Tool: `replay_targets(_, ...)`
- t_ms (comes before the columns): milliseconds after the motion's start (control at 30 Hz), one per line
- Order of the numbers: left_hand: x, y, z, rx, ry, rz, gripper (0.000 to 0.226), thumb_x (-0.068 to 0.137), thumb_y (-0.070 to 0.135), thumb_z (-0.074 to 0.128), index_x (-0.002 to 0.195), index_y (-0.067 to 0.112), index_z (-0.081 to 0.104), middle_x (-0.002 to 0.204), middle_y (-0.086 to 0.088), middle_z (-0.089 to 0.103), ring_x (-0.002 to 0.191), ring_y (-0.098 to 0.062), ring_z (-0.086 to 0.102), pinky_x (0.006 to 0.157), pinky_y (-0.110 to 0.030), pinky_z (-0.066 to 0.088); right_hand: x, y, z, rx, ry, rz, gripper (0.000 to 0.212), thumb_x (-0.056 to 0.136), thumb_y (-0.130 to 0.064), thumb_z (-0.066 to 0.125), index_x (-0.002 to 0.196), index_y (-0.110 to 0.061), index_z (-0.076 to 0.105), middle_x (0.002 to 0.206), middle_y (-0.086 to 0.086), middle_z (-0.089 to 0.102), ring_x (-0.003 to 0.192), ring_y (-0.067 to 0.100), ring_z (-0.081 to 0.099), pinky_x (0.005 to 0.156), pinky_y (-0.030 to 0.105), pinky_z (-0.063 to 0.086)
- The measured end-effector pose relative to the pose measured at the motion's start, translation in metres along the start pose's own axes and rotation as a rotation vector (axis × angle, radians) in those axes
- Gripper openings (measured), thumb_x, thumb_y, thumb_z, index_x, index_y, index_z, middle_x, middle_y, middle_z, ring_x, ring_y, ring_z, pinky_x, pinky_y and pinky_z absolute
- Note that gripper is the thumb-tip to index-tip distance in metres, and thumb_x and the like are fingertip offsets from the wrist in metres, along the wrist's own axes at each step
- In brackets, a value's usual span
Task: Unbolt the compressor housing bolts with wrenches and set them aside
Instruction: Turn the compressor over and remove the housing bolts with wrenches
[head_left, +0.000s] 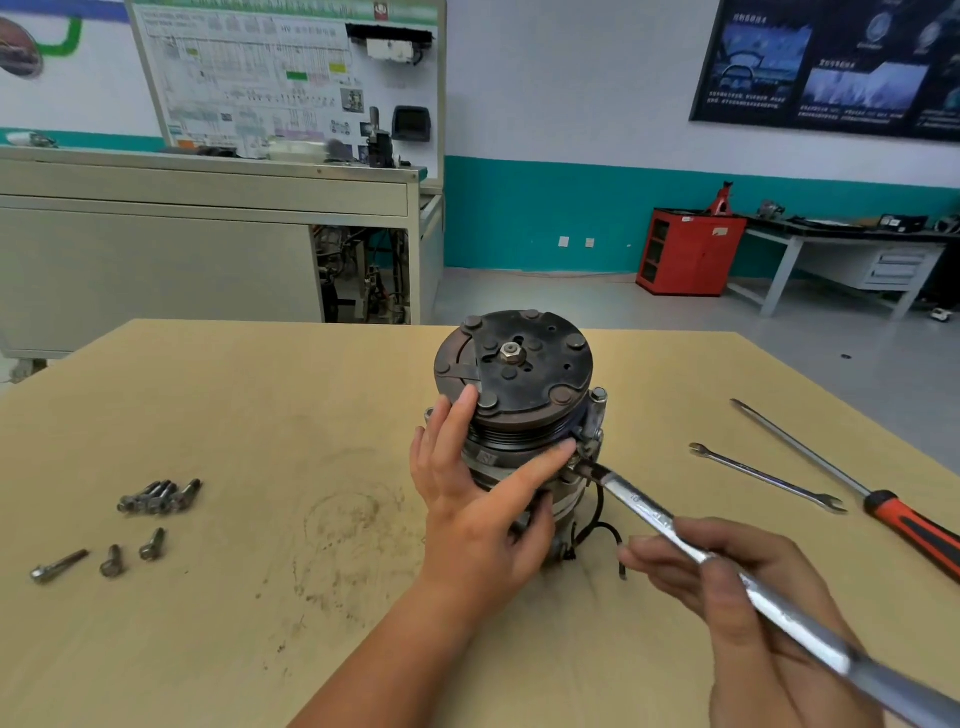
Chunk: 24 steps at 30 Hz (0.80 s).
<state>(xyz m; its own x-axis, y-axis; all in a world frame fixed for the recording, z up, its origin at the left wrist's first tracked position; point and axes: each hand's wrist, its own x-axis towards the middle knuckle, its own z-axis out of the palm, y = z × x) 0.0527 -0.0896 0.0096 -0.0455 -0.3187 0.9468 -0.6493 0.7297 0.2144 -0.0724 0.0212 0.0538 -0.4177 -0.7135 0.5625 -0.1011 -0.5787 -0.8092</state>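
Right hand (753, 597), nearest the lens, was curled round the shaft of a long wrench (649, 512), whose head reached the mounting ear on the compressor's right flank; the bolt under it was hidden, so seating could not be confirmed. Table (208, 415) bore everything. Compressor (514, 364) stood on end at its middle with the clutch plate up, unclamped, held only by the left hand (483, 499), whose straight fingers were pressed flat on the pulley and body, index finger stretched to touch the wrench head. Screwdriver (909, 525) lay far right of the compressor, a second wrench (763, 475) between the two. Removed bolts (158, 496) lay well left of the compressor, some bunched, three loose. Likely trouble: a hard pull on so long a lever could twist or topple the upright housing, given only palm pressure. A half-seated wrench head might slip and round the bolt. That index finger sat where a slip would pinch it. Loose bolts could roll.
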Motion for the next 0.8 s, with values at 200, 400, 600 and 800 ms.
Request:
replay_targets(200, -0.001, 0.0, 0.001, -0.032, 0.015, 0.001, 0.038, 0.079, 0.018, 0.063, 0.111, 0.039, 0.059, 0.157, 0.007, 0.001, 0.142, -0.034, 0.011, 0.112, -0.06, 0.02, 0.081, 0.01, -0.006, 0.063, -0.045, 0.161, 0.027, 0.098, -0.015, 0.042, 0.08, -0.017, 0.062, 0.04, -0.005, 0.047, 0.036, 0.006, 0.041, 0.042, 0.022, 0.036)
replay_targets(400, -0.001, -0.002, 0.001, -0.036, 0.023, 0.022, 0.044, 0.078, 0.016, 0.061, 0.118, 0.036, 0.055, 0.157, 0.008, -0.001, 0.144, -0.033, 0.009, 0.116, -0.052, 0.015, 0.127, 0.008, 0.019, 0.281, -0.276, 0.249, 0.029, 0.093, -0.027, 0.044, 0.076, -0.018, 0.065, 0.04, -0.008, 0.035, 0.035, 0.004, 0.028, 0.041, 0.018, 0.03)
replay_targets(600, -0.002, -0.003, 0.005, -0.059, 0.03, -0.021, 0.043, 0.077, 0.02, 0.063, 0.118, 0.029, 0.053, 0.156, 0.01, 0.001, 0.147, -0.024, 0.005, 0.117, -0.051, 0.014, 0.061, 0.009, -0.025, 0.357, -0.041, 0.091, 0.047, 0.098, -0.033, 0.031, 0.069, -0.028, 0.068, 0.054, 0.0, 0.064, 0.048, 0.013, 0.061, 0.049, 0.014, 0.046)
replay_targets(800, -0.002, -0.004, 0.003, -0.026, 0.016, -0.016, 0.045, 0.078, 0.022, 0.062, 0.121, 0.03, 0.054, 0.154, -0.004, 0.007, 0.147, -0.024, 0.004, 0.117, -0.048, 0.013, 0.013, 0.01, -0.008, 0.217, 0.062, 0.037, 0.029, 0.088, -0.051, 0.045, 0.074, -0.036, 0.065, 0.065, 0.001, 0.072, 0.06, 0.019, 0.071, 0.051, 0.016, 0.051)
